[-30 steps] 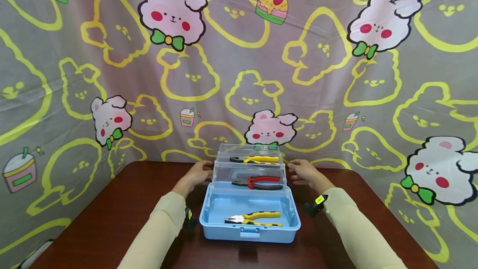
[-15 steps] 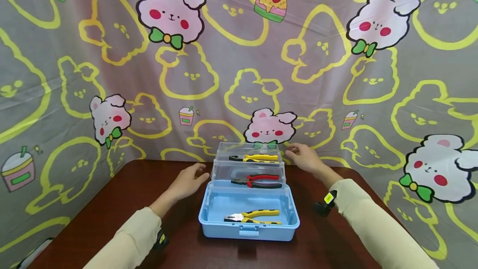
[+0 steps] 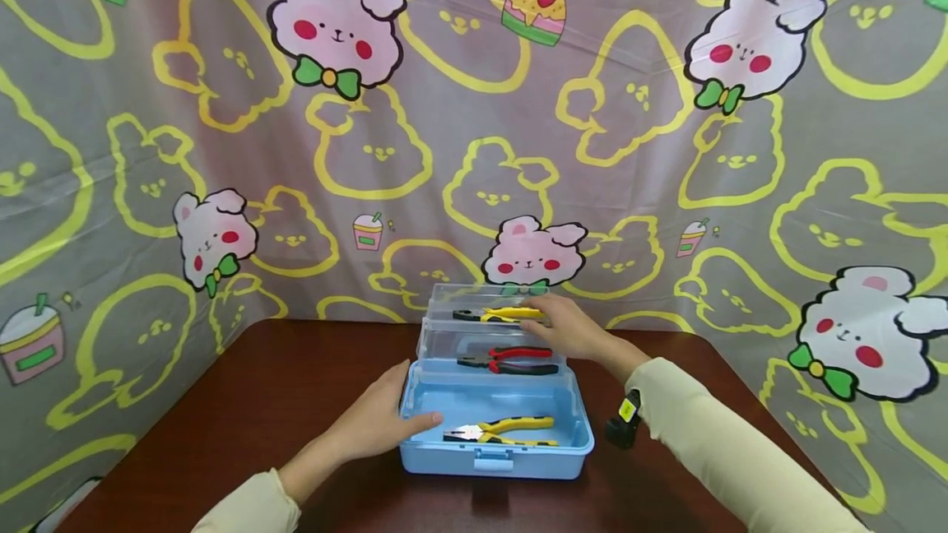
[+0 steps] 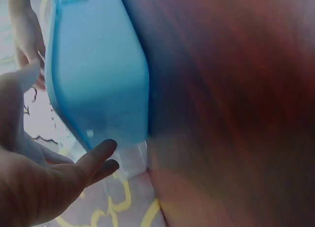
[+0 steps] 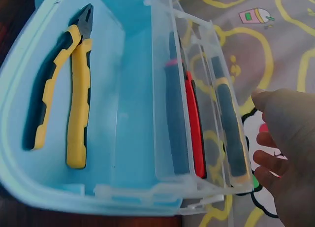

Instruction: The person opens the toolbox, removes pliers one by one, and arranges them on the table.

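Note:
A light blue toolbox (image 3: 437,461) stands on the table with two clear trays raised at its back. Yellow-and-black pliers (image 3: 522,424) lie in its bottom. Red-and-black pliers (image 3: 522,351) rest in the lower tray (image 3: 439,344). Another yellow-and-black pair of pliers (image 3: 507,312) is in the upper tray (image 3: 444,299). My left hand (image 3: 381,416) is at the box's left side, thumb spread over the rim and fingers along the outside. At the upper tray's right end, my right hand (image 3: 569,329) reaches over with loosely bent fingers, holding nothing visible; contact with the tray cannot be told.
A dark red-brown table (image 3: 281,385) extends on both sides of the box. Directly behind it hangs a grey curtain (image 3: 444,113) printed with cartoon rabbits. A latch (image 3: 494,461) is on the box's front wall.
My left hand has moved from beside the trays down toward me to the box's left rim. My right hand has moved from right of the trays leftward over the upper tray.

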Demonstrator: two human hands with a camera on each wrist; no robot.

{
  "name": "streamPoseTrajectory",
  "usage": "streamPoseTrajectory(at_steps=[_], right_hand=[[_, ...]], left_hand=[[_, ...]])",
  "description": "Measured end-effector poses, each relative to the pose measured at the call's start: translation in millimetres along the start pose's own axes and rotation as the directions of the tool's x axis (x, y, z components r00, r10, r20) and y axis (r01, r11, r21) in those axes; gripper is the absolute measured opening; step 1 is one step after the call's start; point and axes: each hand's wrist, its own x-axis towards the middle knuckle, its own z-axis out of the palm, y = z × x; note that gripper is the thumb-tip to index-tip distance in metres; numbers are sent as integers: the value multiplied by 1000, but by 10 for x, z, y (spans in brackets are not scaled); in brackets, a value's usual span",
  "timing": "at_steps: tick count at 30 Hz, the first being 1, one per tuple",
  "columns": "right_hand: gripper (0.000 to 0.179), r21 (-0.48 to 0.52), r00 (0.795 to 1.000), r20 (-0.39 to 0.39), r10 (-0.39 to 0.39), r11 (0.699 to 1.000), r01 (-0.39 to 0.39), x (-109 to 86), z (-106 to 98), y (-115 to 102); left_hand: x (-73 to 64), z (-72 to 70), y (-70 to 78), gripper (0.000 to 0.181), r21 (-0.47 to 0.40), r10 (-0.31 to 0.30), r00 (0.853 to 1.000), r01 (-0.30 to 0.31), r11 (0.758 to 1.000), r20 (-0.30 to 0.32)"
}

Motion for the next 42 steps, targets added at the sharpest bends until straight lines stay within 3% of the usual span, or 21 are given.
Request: streamPoseTrajectory(at_steps=[5,10,15,20,24,30,35,42], right_hand=[[46,-22,999,39,-1,1000,2,121,84,-39],[40,-64,997,69,-21,998,25,198,191,-20],[27,-79,997,79,-10,997,16,236,232,-14],[26,-46,992,125,-28,998,34,289,202,0],[28,18,989,150,-3,1000,0,333,181,32],[27,113,993,90,74,990,-84,330,139,48],[25,216,982,40,186,958,-190,315,113,25],[24,249,967,-42,251,940,-233,268,144,-24]], left_hand=[[-36,58,35,111,-95,96,995,-94,991,26],[-49,85,61,114,-177,40,999,-35,984,25],[-61,97,61,118,-196,-28,999,35,980,36],[-70,97,42,110,-244,-37,998,50,968,56],[-66,92,40,108,-261,-36,997,54,964,74],[-62,89,50,109,-265,-33,996,52,963,78],[-60,93,55,111,-279,-25,996,47,959,80],[-70,110,56,109,-284,-34,997,52,957,69]])
